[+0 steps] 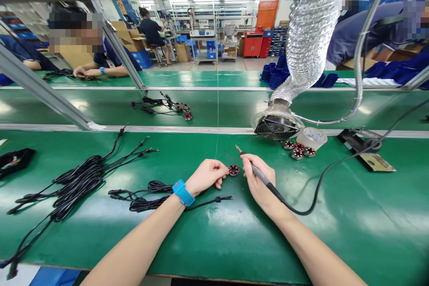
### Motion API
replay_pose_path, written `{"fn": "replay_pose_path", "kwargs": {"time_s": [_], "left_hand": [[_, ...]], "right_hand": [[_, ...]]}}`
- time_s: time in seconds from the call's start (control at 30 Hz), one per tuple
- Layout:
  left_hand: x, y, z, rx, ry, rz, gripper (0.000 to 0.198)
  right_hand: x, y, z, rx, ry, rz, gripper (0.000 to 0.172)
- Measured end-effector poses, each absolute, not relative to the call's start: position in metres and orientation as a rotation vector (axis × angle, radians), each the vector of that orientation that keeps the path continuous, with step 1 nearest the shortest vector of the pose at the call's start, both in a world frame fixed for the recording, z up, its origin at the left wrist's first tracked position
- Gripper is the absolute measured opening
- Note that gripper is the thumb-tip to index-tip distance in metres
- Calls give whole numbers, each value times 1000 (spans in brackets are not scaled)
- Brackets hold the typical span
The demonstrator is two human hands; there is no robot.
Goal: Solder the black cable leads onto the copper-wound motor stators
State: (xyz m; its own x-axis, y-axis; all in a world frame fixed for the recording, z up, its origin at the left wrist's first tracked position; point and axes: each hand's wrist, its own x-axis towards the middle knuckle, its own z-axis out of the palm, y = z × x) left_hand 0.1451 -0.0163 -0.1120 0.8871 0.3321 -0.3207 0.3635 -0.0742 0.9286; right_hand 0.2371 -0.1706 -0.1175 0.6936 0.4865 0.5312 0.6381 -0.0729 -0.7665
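Note:
My left hand [207,176], with a blue wrist strap [182,192], pinches a small round red-and-black motor stator [233,170] against the green bench mat [214,232]. My right hand [258,181] grips a soldering iron [259,174] like a pen; its tip points up and left, just above the stator. The iron's black cord runs off to the right. A black cable [157,196] lies coiled under my left wrist, one end reaching toward the stator. A thin solder wire [216,76] hangs down from above.
A fume extractor fan [276,126] on a silver flexible duct stands behind my right hand, with several more stators [298,151] and a round container beside it. The iron stand [367,154] is at right. A bundle of black cables [77,181] lies at left. Other people work across the conveyor.

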Motion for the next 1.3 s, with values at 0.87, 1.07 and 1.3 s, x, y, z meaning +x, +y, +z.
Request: {"fn": "replay_pose_path", "kwargs": {"time_s": [0.87, 1.07, 1.3], "left_hand": [[143, -11, -107, 1582, 455, 48, 41], [141, -8, -104, 1625, 442, 48, 42], [142, -9, -105, 1633, 462, 33, 41]], "right_hand": [[252, -161, -148, -1590, -1164, 117, 52], [253, -162, -146, -1569, -1143, 122, 51], [252, -162, -148, -1638, -1164, 50, 51]]}}
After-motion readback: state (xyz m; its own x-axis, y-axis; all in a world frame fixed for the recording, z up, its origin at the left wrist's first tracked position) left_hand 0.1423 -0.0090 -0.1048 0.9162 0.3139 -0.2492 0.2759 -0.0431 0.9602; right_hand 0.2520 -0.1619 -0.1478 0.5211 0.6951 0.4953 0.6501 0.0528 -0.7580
